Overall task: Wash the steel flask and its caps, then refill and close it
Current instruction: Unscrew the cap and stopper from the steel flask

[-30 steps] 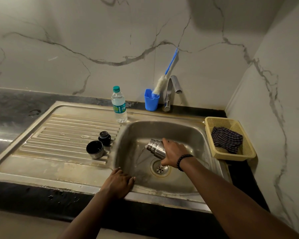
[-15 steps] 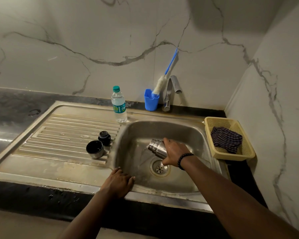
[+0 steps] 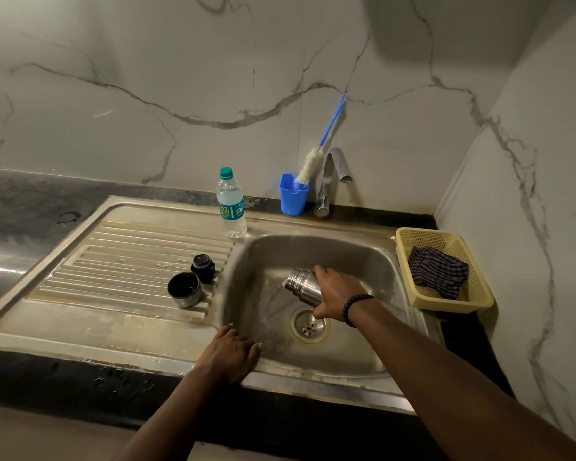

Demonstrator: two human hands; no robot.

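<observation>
Your right hand (image 3: 338,296) is wrapped around the steel flask (image 3: 305,285) over the sink basin (image 3: 363,261), tipped nearly flat, long axis running right to left, open mouth aimed left and slightly down, water spilling out toward the drain (image 3: 309,326). Your left hand (image 3: 228,354) lies flat on the sink's front rim, fingers loose, gripping nothing. Out on the drainboard (image 3: 113,257), the steel cup cap (image 3: 184,289) and black stopper (image 3: 202,266) sit side by side. Behind them stands a plastic water bottle (image 3: 231,204).
</observation>
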